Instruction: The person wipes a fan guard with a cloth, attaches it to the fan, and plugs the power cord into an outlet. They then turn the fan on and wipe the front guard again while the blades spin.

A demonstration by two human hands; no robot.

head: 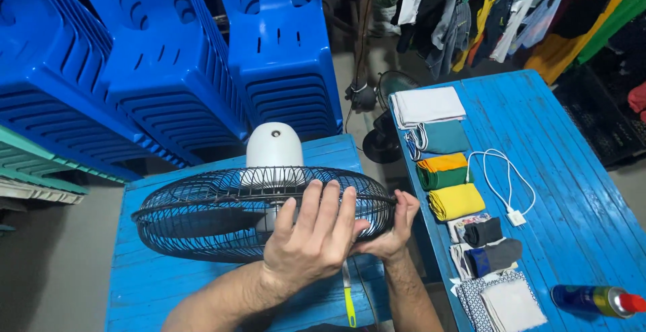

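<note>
A black wire-cage fan (202,214) with a white motor housing (274,147) lies on a small blue wooden table (148,285). My left hand (313,234) is spread over the front grille near its right side, fingers pressed on the wires. Just beyond it, my right hand (397,227) pinches the rim of the cage at its right edge. A tool with a yellow-green handle (349,298) lies on the table under my forearms.
Stacks of blue plastic chairs (168,56) stand behind the table. To the right, a longer blue table (579,190) carries a row of folded cloths (447,170), a white cable with adapter (505,190) and a spray can (595,300). Clothes hang at the back; another fan (387,116) stands on the floor.
</note>
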